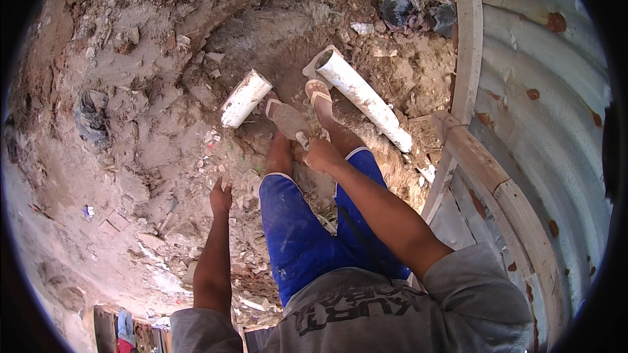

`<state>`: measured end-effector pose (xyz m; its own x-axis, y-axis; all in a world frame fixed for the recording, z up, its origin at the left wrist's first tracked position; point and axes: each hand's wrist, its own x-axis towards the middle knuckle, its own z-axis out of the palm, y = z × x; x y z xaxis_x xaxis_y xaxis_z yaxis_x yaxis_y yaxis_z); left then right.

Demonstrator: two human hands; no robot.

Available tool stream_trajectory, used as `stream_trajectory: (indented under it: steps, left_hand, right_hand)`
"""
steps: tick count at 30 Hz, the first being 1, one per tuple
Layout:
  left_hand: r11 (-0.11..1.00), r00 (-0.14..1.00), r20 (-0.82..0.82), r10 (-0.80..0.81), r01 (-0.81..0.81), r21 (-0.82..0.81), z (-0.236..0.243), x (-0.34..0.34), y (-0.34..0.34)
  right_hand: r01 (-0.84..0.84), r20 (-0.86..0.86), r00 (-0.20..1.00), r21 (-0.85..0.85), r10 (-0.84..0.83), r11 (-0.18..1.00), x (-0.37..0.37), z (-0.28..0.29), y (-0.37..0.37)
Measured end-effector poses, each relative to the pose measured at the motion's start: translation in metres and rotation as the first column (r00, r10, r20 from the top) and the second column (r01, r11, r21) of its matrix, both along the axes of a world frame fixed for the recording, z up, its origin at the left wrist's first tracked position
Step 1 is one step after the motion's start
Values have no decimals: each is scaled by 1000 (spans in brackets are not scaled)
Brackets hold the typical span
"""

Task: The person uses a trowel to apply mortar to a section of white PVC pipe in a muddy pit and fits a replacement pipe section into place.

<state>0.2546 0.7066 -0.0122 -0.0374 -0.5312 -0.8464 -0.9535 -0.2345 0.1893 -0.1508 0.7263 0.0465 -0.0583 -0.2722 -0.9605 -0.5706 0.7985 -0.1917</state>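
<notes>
My right hand (322, 155) is closed round the handle of a trowel (290, 121). Its rounded, dirt-coated blade points up and left, in front of my lower legs. My left hand (221, 197) hangs free over the rubble to the left of my knee, with nothing in it and its fingers apart. Ahead of my feet lie two white, mud-smeared pipes. The short pipe (246, 99) is left of my feet, tilted up to the right. The longer pipe (364, 100) lies to the right, and the dark hollow of its upper end shows beside my sandal (318, 90).
Uneven dirt ground (150, 111) with stones and rubble spreads ahead and left. Dark plastic bags (397, 9) lie at the top right. A wooden frame (466, 46) and a rusty corrugated metal sheet (536, 85) stand close on my right. Another dark bag (91, 116) lies far left.
</notes>
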Motion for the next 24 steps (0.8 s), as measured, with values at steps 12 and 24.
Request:
stream_trajectory:
  steps: [12, 24]
  left_hand:
    - [902, 811, -405, 423, -417, 106, 88, -82, -23]
    - [559, 536, -179, 825, -821, 114, 149, -28, 66]
  right_hand:
    - [8, 44, 999, -228, 3, 974, -8, 100, -90]
    - [-204, 141, 969, -7, 203, 979, -14, 101, -132]
